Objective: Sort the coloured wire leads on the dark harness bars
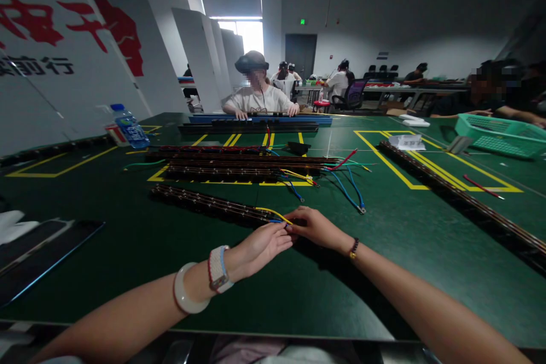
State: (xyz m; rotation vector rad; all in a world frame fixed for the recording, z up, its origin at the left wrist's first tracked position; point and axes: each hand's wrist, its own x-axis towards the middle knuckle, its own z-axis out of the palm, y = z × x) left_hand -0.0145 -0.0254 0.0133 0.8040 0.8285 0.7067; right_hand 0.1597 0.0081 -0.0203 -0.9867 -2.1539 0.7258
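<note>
My left hand [265, 247], palm turned up, is at the right end of a dark bar assembly [209, 203], beside its short blue wire [276, 220]. Closed fingers of my right hand [313, 227] meet the left fingertips there, at the end of a yellow wire [273, 211]. The exact grip of the left fingers is hard to make out. Behind lie more dark bars [243, 164], with red, green, yellow and blue wires spreading from their right ends. Two blue wires [343, 189] end in metal lugs.
A long bar [460, 199] runs along the right, near a loose red wire [482, 186] and a green basket [503, 135]. A bottle [131, 128] stands at the left behind a dark glossy panel [51, 250]. Across the table [341, 301], a person [261, 94] handles bars.
</note>
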